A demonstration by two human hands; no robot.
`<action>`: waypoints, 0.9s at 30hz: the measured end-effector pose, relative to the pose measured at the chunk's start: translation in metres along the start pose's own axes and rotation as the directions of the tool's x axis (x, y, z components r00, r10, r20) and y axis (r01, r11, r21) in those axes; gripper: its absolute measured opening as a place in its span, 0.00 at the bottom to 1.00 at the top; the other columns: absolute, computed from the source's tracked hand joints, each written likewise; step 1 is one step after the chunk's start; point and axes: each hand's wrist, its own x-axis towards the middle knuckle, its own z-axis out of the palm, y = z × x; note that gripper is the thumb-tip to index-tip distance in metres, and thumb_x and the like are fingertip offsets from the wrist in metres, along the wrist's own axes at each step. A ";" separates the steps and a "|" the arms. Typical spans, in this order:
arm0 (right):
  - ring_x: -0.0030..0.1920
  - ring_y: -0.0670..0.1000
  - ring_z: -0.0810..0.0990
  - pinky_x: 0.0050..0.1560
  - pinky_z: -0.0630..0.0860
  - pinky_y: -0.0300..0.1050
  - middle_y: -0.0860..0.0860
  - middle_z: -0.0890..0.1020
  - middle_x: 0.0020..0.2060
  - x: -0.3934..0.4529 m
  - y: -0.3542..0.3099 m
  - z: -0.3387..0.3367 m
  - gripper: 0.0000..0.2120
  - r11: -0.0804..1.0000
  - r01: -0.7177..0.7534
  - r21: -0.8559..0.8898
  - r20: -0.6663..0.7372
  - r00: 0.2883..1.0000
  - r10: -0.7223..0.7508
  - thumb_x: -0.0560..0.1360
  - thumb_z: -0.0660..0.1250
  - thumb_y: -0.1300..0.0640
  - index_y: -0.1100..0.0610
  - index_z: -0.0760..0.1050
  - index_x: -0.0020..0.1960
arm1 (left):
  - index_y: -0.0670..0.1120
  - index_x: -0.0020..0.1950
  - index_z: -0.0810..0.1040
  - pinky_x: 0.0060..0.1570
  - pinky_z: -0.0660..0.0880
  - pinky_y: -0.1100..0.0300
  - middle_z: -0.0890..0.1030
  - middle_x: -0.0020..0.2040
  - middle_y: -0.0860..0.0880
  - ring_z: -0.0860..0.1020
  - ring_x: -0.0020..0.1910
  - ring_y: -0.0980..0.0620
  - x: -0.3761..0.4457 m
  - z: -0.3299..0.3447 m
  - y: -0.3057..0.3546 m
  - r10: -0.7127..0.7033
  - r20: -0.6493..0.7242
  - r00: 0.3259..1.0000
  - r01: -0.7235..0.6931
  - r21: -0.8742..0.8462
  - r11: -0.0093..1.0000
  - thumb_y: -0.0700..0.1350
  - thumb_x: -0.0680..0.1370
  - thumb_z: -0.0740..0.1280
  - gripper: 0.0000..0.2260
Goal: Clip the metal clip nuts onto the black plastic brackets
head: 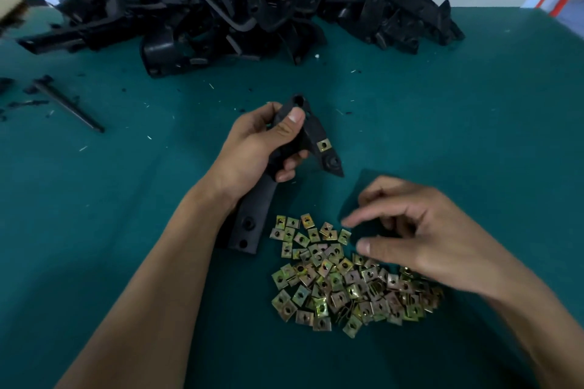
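Observation:
My left hand [257, 145] grips a long black plastic bracket [256, 215] around its middle, holding it over the green table. One brass-coloured clip nut [323, 145] sits clipped on the bracket's angled right arm, just above a round hole. A heap of loose clip nuts [341, 278] lies on the table below and right of the bracket. My right hand [420, 230] hovers over the heap's upper right part, blurred, fingers spread and curled downward. I see nothing held between its fingers.
A big pile of black plastic brackets [246, 6] fills the back of the green table [474, 104] against a white wall. A thin black rod [68, 104] and small black scraps lie at the far left. Tiny plastic shavings dot the cloth.

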 end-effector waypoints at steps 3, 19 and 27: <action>0.46 0.46 0.78 0.43 0.71 0.40 0.44 0.78 0.45 0.004 -0.010 0.010 0.07 0.992 0.013 -0.127 -0.083 0.996 -0.023 0.68 0.78 0.44 0.42 0.84 0.44 | 0.41 0.48 0.70 0.25 0.65 0.60 0.77 0.34 0.44 0.68 0.27 0.49 0.000 0.001 0.000 -0.004 -0.002 1.000 0.004 0.006 1.000 0.46 0.81 0.65 0.10; 0.37 0.50 0.79 0.41 0.78 0.38 0.54 0.83 0.38 0.058 0.004 -0.011 0.13 0.627 0.186 0.757 -0.384 0.902 0.196 0.69 0.73 0.64 0.61 0.83 0.54 | 0.39 0.53 0.71 0.24 0.68 0.62 0.78 0.36 0.44 0.71 0.27 0.51 0.002 -0.003 -0.003 -0.014 0.147 0.989 0.001 0.091 0.996 0.46 0.80 0.65 0.10; 0.37 0.49 0.84 0.38 0.83 0.43 0.56 0.86 0.43 0.084 -0.012 0.009 0.08 0.418 0.209 0.884 -0.251 0.967 0.048 0.74 0.69 0.65 0.57 0.85 0.47 | 0.34 0.54 0.71 0.24 0.68 0.61 0.75 0.41 0.30 0.71 0.27 0.51 0.002 -0.003 -0.006 0.007 0.128 0.992 -0.022 0.113 0.993 0.45 0.80 0.65 0.13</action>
